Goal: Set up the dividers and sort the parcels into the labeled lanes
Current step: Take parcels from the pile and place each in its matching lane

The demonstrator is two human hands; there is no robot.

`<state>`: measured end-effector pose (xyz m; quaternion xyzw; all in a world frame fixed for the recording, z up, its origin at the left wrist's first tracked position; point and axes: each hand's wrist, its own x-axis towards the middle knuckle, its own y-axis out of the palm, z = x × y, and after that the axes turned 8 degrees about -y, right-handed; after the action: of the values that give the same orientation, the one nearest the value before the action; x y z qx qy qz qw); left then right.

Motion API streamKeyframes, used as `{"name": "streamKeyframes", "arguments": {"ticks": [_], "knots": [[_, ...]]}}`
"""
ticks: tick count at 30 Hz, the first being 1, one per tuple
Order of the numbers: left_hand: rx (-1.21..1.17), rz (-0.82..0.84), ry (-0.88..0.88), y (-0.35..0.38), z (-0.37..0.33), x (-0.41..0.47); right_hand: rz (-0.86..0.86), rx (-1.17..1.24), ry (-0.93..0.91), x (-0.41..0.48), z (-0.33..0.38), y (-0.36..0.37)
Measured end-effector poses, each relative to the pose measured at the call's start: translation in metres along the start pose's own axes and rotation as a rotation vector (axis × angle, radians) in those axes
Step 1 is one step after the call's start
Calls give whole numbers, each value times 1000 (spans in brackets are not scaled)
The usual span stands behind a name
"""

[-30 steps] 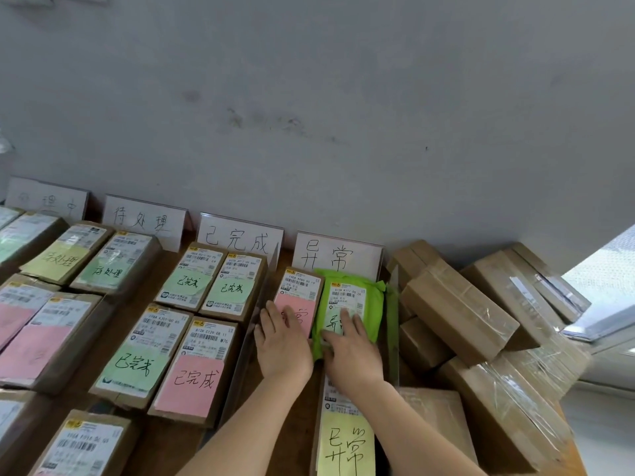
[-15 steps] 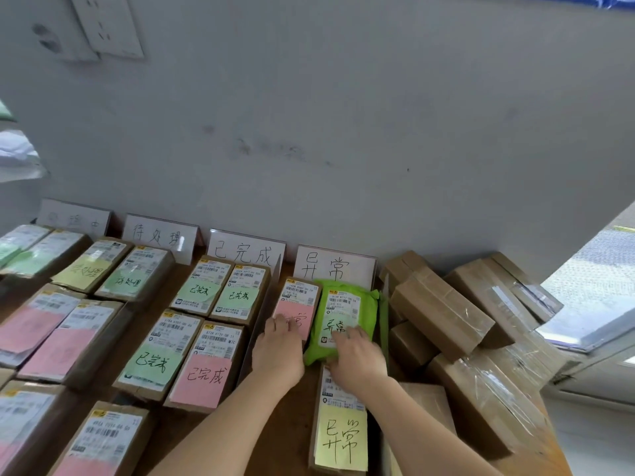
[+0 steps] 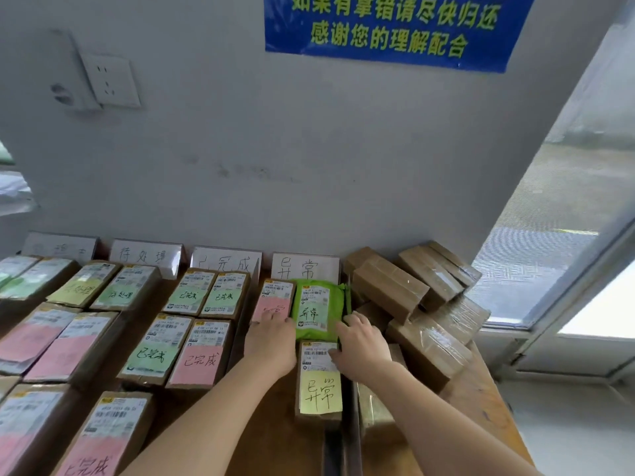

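Note:
A green soft parcel (image 3: 319, 309) lies in the rightmost lane, below the white lane sign (image 3: 305, 267). To its left sits a small box with a pink note (image 3: 275, 298). My left hand (image 3: 271, 341) rests flat with its fingertips on that pink-note box. My right hand (image 3: 362, 345) lies by the green parcel's lower right corner and touches the top of a box with a yellow note (image 3: 319, 379). Neither hand grips anything. A dark divider strip (image 3: 347, 407) runs along the lane's right side.
Labeled parcels fill the lanes to the left (image 3: 202, 352), under three more signs (image 3: 225, 262). Several unlabeled brown boxes (image 3: 390, 286) are heaped at the right, near the wooden table's edge (image 3: 488, 400). A window stands at the far right, a blue notice on the wall.
The camera has tilted up, showing more wall. My right hand slid off the green parcel toward its lower right corner. My left hand stays on the pink-note box.

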<state>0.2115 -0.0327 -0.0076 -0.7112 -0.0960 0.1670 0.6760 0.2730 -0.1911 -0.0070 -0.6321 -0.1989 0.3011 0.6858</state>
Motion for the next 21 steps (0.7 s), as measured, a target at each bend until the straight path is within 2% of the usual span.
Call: {"name": "streamKeyframes", "arguments": {"ticks": [6, 13, 21], "knots": [[-85, -56, 141, -15, -31, -36, -37, -43, 134, -64, -23, -16], [-66, -53, 201, -20, -81, -65, 4, -65, 301, -120, -68, -17], [-30, 26, 173, -5, -144, -51, 14, -21, 310, -124, -128, -7]]}}
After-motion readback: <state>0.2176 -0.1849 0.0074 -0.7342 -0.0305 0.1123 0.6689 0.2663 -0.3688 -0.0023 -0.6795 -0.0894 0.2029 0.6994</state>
